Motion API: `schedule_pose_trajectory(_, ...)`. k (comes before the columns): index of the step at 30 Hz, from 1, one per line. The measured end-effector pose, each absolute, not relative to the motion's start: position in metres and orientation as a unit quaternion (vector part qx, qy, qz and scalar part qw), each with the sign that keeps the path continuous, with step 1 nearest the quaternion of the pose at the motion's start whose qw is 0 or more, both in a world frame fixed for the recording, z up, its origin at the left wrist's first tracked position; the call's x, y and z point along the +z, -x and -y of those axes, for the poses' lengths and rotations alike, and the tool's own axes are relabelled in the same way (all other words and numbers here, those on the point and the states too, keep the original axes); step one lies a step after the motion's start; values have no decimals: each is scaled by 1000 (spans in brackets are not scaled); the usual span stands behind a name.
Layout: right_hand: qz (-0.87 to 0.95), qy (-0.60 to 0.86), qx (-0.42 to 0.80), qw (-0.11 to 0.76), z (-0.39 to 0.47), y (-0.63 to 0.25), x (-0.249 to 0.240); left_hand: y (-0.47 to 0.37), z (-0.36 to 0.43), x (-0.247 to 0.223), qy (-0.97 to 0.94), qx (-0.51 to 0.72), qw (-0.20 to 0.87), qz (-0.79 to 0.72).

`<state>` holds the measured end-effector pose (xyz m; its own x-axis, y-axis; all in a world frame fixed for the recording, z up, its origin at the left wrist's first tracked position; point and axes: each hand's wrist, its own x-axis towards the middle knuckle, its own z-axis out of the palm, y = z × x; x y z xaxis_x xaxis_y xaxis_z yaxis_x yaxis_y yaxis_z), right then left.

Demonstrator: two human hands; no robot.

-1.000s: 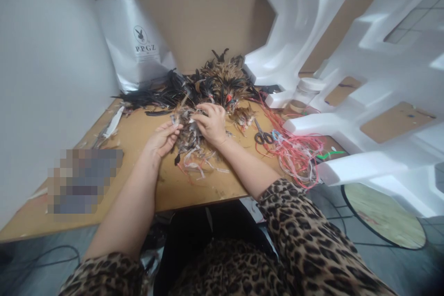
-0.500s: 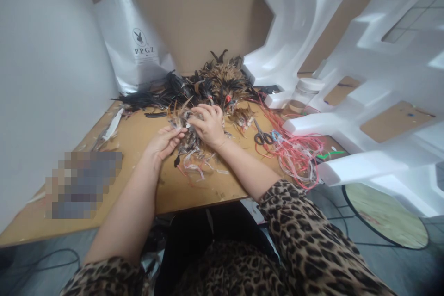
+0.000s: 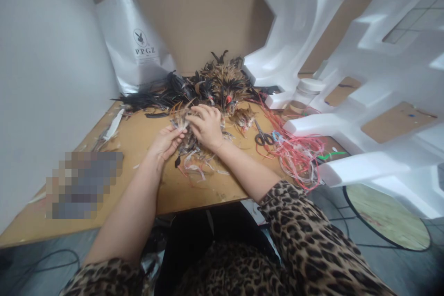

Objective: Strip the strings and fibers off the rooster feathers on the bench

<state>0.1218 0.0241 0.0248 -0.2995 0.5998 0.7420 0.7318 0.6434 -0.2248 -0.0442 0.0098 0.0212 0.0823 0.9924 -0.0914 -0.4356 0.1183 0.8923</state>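
Pinched in my left hand (image 3: 167, 142) is a small bunch of light brown feathers (image 3: 181, 119), fanned out above the fingertips. My right hand (image 3: 207, 126) curves over the bunch from the right. Its fingertips meet at the feathers, though what they grip is partly hidden. Under both hands lie loose feather scraps and thin pale and red strips (image 3: 194, 162) on the table. Just behind is a large heap of black and brown feathers (image 3: 222, 81). A small brown feather bunch (image 3: 243, 119) rests to the right of my right hand.
Black-handled scissors (image 3: 264, 138) lie beside a tangle of red and white strings (image 3: 300, 157). White moulded foam (image 3: 347, 166) stands along the right, with a lidded jar (image 3: 308, 90) behind. A silver bag (image 3: 132, 51) stands at the back left. A white feather (image 3: 114, 124) lies on the left.
My right hand has shifted slightly left and its fingers have moved on the feather bunch. The left hand holds nearly the same place. The view has shifted a little.
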Motion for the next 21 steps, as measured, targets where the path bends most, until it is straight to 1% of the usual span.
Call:
schedule_pose_trajectory(3, 720, 455, 33, 523, -30, -123, 26, 46, -8, 27, -328, 573, 656, -366)
schedule_pose_trajectory(5, 665, 450, 161, 574, -34, -123, 27, 47, -6, 31, -310, 576, 668, -355)
schedule_pose_trajectory(6, 641, 435, 239, 585, -36, -123, 27, 47, -5, 33, -303, 576, 673, -351)
schedule_pose_trajectory(9, 576, 374, 451, 569, -34, -120, 31, 46, -1, 35, -300, 563, 691, -340)
schedule_pose_trajectory(11, 552, 338, 534, 544, -30, -117, 34, 46, 0, 34, -307, 552, 698, -339)
schedule_pose_trajectory(13, 544, 306, 578, 526, -25, -113, 35, 45, 0, 32, -320, 547, 693, -345)
schedule_pose_trajectory(15, 549, 280, 596, 515, -22, -111, 36, 44, -1, 30, -343, 542, 678, -358)
schedule_pose_trajectory(21, 566, 306, 558, 524, -25, -111, 30, 42, -5, 25, -401, 533, 632, -395)
